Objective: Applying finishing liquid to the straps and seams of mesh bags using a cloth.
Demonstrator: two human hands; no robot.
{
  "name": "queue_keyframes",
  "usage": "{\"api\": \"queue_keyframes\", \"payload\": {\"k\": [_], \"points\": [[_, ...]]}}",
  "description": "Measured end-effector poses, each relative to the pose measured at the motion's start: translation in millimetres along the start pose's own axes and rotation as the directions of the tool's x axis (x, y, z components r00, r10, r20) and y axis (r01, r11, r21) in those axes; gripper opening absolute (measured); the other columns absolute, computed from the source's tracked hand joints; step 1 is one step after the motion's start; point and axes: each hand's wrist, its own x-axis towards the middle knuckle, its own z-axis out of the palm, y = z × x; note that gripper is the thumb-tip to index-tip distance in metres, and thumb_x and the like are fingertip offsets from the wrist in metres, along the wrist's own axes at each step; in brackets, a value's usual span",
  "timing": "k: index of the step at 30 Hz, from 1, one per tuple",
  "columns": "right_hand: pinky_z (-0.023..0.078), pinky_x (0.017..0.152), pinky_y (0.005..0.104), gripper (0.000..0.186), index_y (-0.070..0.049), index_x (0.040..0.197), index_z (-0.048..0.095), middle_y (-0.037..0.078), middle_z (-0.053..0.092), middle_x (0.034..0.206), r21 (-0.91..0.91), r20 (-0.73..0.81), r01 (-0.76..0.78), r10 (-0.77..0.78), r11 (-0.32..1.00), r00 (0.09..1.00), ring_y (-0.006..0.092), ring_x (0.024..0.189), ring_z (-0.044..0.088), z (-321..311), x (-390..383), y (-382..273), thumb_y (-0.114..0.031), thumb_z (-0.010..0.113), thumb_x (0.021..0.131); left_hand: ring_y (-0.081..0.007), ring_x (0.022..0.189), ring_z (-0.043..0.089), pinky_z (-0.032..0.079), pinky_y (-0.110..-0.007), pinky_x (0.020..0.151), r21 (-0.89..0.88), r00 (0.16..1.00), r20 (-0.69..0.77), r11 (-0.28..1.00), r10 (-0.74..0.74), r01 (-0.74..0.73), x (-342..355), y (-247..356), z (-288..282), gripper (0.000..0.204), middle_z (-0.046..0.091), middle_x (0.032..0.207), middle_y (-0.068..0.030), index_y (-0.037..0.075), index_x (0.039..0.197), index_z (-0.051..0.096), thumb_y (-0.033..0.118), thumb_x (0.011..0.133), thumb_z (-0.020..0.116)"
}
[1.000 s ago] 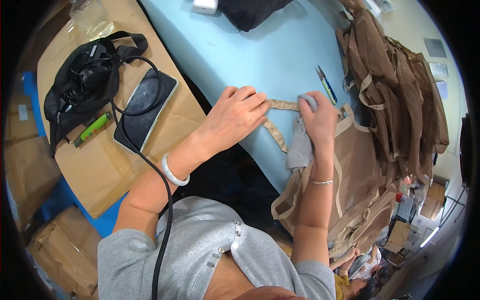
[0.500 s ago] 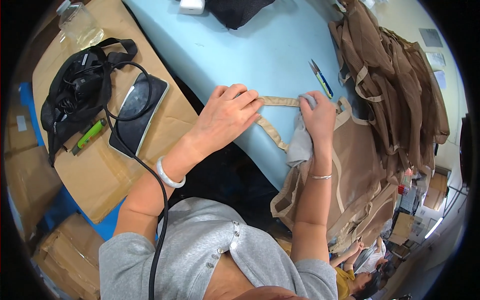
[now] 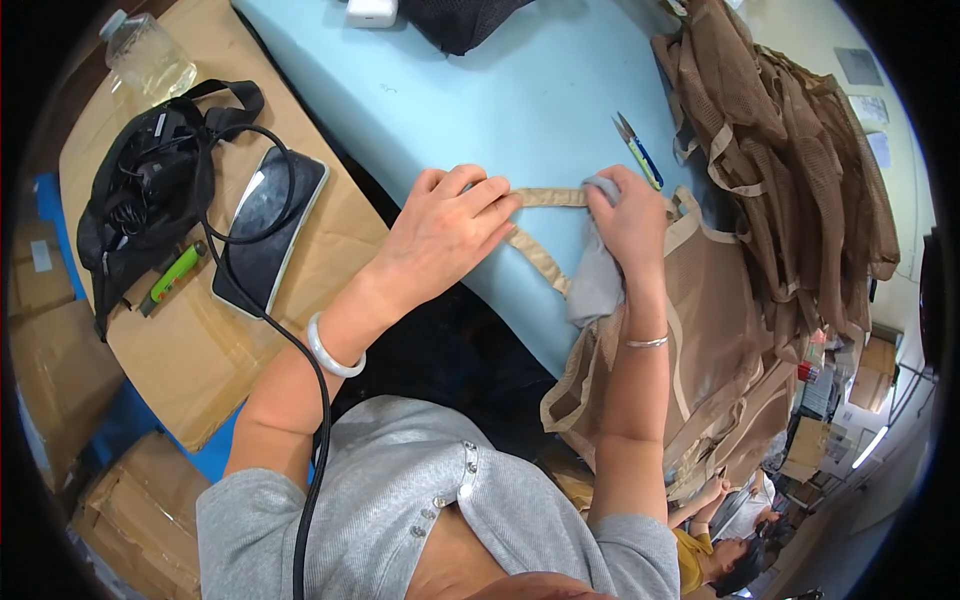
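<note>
Wearing: a grey ribbed top (image 3: 400, 470) of soft knit, a pale, glossy bangle (image 3: 325, 352) on the left wrist and a thin metal one on the right; a smooth black cable (image 3: 322, 430) passes close by.
Left hand (image 3: 450, 225): fingers curled over the tan strap (image 3: 553, 198), which bends beneath them; the fingertips are mostly hidden.
Right hand (image 3: 632, 220): thumb and fingers pinch soft, wrinkled grey cloth (image 3: 597, 275) where the strap's other end meets it.
Strap: a narrow, folded fabric band over the tabletop (image 3: 500, 110) near its front edge, straight between the hands, its second length slanting back toward the garment. Good handling probably means even, light tension, the band flat and untwisted, and the pinch close to the join.
Brown garment (image 3: 705, 310): sheer mesh with tan binding, rumpled at the tabletop's near right corner; whether the strap is sewn to it, I cannot tell.
Cardboard (image 3: 190, 390): stiff and creased, left of the tabletop, bearing a glassy phone (image 3: 265, 235) by its right edge and a black fabric pouch (image 3: 125, 190).
Snips (image 3: 640, 155): slim pointed blades, near the tabletop's right edge.
Mesh pile (image 3: 790, 180): limp brown folds heaped along that edge.
Dark cloth (image 3: 460, 22): textured, at the far edge.
</note>
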Motion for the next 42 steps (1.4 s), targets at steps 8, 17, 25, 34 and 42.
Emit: {"api": "queue_keyframes", "payload": {"k": [8, 17, 25, 34, 42], "points": [[0.05, 0.072, 0.0409, 0.02, -0.003, 0.094, 0.067, 0.017, 0.067, 0.089, 0.073, 0.001, 0.02, -0.02, 0.997, 1.0, 0.0367, 0.082, 0.064, 1, 0, -6, -0.018, 0.067, 0.081, -0.0171, 0.102, 0.054, 0.041, -0.034, 0.084, -0.012, 1.0, -0.006, 1.0, -0.005, 0.005, 1, -1, -1, 0.029, 0.059, 0.107, 0.0036, 0.012, 0.108, 0.068, 0.015, 0.079, 0.071], [0.05, 0.07, 0.0365, 0.02, 0.0, 0.095, 0.063, 0.018, 0.067, 0.083, 0.276, -0.066, -0.115, 0.138, 0.954, 0.988, 0.0313, 0.075, 0.066, 4, -8, 13, -0.018, 0.065, 0.086, -0.0178, 0.097, 0.055, 0.041, -0.034, 0.084, -0.066, 1.0, -0.01, 0.998, 0.022, -0.022, -5, 1, -3, 0.025, 0.06, 0.1, 0.0017, 0.011, 0.103, 0.069, 0.015, 0.078, 0.072], [0.05, 0.07, 0.0314, 0.019, 0.0, 0.098, 0.062, 0.015, 0.068, 0.084, 0.369, -0.087, -0.119, 0.162, 0.922, 0.983, 0.0237, 0.076, 0.067, 4, -13, 11, -0.016, 0.065, 0.088, -0.0202, 0.082, 0.057, 0.046, -0.033, 0.075, -0.261, 0.999, -0.01, 0.964, 0.038, -0.039, -19, 11, -3, 0.022, 0.058, 0.093, -0.003, 0.007, 0.098, 0.067, 0.012, 0.077, 0.074], [0.051, 0.077, 0.0342, 0.017, -0.003, 0.097, 0.064, 0.011, 0.067, 0.092, 0.394, -0.077, 0.135, -0.113, 0.909, 0.991, 0.0287, 0.085, 0.065, 3, -44, -45, 0.001, 0.063, 0.08, -0.0214, 0.082, 0.057, 0.048, -0.034, 0.075, -0.238, 0.999, -0.028, 0.971, 0.026, -0.032, -20, 13, 2, 0.029, 0.055, 0.092, -0.005, 0.004, 0.103, 0.066, 0.008, 0.075, 0.074], [0.051, 0.076, 0.0343, 0.015, -0.002, 0.096, 0.065, 0.013, 0.067, 0.091, 0.391, -0.037, 0.072, -0.063, 0.918, 0.997, 0.0282, 0.084, 0.065, -5, -49, -53, -0.001, 0.063, 0.082, -0.0204, 0.081, 0.056, 0.048, -0.033, 0.074, -0.196, 0.999, 0.024, 0.98, 0.025, -0.02, -19, 14, -1, 0.03, 0.054, 0.092, -0.0047, 0.003, 0.103, 0.066, 0.01, 0.075, 0.074]]}}
